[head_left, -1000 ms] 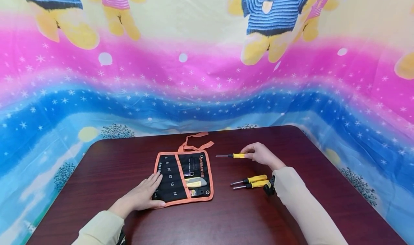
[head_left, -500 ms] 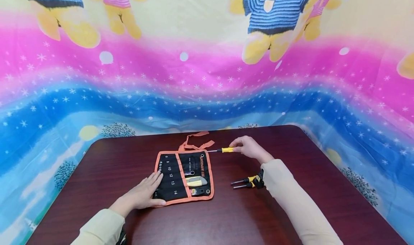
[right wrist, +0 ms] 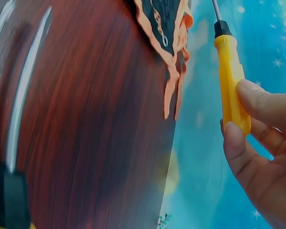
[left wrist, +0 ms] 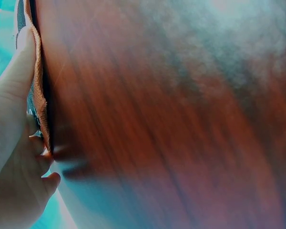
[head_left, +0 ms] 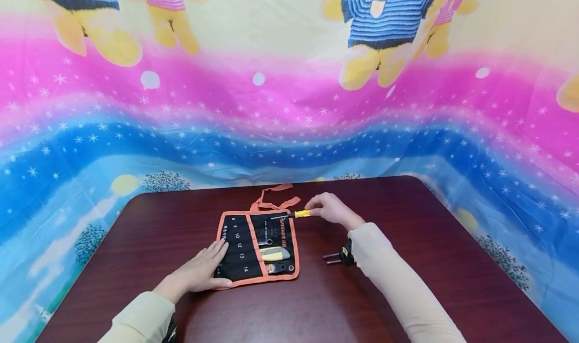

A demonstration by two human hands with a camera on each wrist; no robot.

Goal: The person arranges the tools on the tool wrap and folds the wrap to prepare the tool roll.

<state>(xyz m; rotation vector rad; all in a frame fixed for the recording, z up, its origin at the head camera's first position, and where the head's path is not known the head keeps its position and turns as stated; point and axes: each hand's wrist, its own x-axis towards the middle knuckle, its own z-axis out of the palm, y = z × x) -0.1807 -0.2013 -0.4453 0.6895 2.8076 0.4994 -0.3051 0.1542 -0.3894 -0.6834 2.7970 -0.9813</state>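
Screwdriver tip crossed the pouch's edge

The yellow-handled screwdriver [head_left: 301, 213] hung with its shaft over the far right corner of the black pouch [head_left: 295, 255], pointing left; whether the tip touched the cloth could not be told. A second earlier it had been well clear of the pouch, and half a second earlier its tip had only reached the border. The shift, it seemed, brought the tool level with the pockets, though it was not yet in one.

The right hand [head_left: 333, 211] pinched the handle between thumb and fingers. The left hand [head_left: 201, 270] had stayed put, its fingers straight across the pouch's left part, apparently steadying it.

In the pouch sat a utility knife [head_left: 276, 254], with a black tool [head_left: 277, 268] just beside it. Orange straps [right wrist: 170, 93] trailed from the far edge. Two more screwdrivers [right wrist: 25, 95] lay on the table [head_left: 226, 318], partly hidden by the right wrist.
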